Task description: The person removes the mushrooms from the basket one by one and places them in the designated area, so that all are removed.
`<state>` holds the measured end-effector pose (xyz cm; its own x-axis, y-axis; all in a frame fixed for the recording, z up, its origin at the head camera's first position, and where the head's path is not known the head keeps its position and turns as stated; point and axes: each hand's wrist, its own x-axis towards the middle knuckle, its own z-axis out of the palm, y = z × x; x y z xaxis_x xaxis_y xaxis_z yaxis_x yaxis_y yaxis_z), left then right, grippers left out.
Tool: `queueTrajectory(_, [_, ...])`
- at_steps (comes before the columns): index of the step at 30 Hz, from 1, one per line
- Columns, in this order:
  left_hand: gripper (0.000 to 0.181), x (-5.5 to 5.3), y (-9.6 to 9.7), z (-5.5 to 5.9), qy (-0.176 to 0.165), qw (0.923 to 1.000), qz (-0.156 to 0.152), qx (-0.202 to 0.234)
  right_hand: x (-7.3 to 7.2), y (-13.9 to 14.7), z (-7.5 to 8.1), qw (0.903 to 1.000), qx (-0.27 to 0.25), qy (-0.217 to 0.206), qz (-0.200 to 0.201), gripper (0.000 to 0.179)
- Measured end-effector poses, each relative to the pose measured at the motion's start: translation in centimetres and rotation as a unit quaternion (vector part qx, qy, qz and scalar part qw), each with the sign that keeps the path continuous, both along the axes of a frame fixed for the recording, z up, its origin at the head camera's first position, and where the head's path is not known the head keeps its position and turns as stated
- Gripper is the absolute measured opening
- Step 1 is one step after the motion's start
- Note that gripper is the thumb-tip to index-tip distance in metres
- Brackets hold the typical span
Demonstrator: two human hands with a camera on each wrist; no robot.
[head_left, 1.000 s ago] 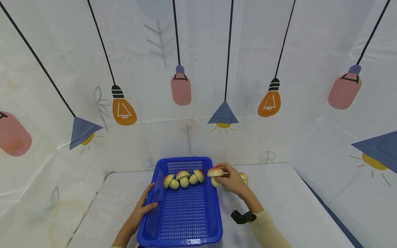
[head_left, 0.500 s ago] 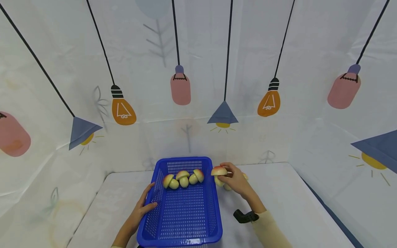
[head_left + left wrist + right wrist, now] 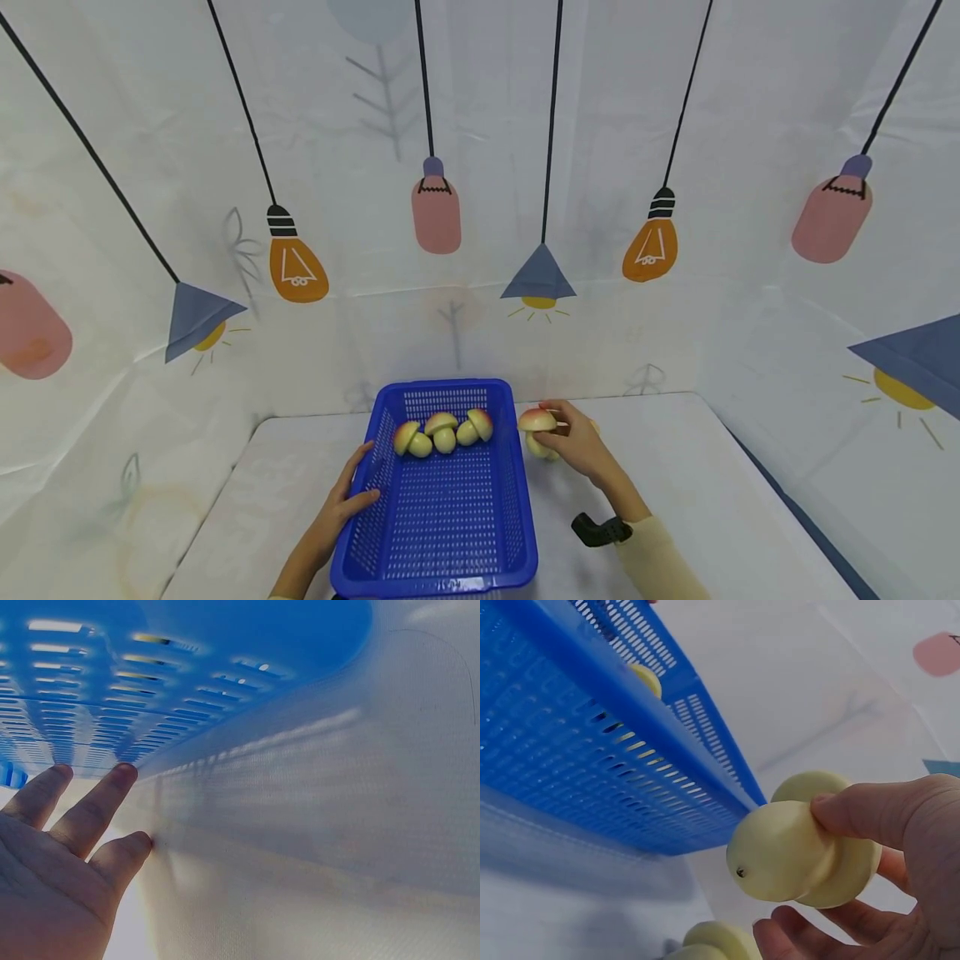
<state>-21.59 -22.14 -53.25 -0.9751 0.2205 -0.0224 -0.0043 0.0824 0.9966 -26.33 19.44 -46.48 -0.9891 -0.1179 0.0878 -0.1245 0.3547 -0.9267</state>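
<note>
A blue plastic basket (image 3: 442,508) stands on the white table, three toy mushrooms (image 3: 442,433) with red-tinged caps lying in a row towards its far end. My left hand (image 3: 333,508) grips its left rim, thumb over the edge; in the left wrist view several fingers (image 3: 94,814) lie along the slotted outer side. Just outside the right wall, my right hand (image 3: 577,442) holds another toy mushroom (image 3: 537,419) between thumb and fingers. The right wrist view shows the held mushroom's pale stem (image 3: 776,851) towards the camera. One more mushroom (image 3: 712,941) lies below it.
Part of a mushroom (image 3: 595,427) shows behind my right hand. The white table (image 3: 697,500) stretches to the right, its far edge against a white cloth wall (image 3: 480,342) printed with lamps. A black strap (image 3: 600,530) sits on my right wrist.
My right hand, holding the mushroom, has shifted to the right, away from the basket's right rim, and slightly lower. The left hand and the basket hold still.
</note>
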Motion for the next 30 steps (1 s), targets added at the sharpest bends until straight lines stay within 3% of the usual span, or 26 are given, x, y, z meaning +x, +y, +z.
queueTrajectory(14, [0.074,0.0,0.0,0.2,-0.001,0.9999,-0.007,-0.008,0.7,0.7,-1.3,1.0,0.003,-0.004,0.004,0.049])
queueTrajectory(30, [0.074,-0.2,0.2,-0.1,-0.013,0.9996,0.023,-0.01,0.6,2.7,-2.2,0.9999,0.008,0.0,-0.005,0.05])
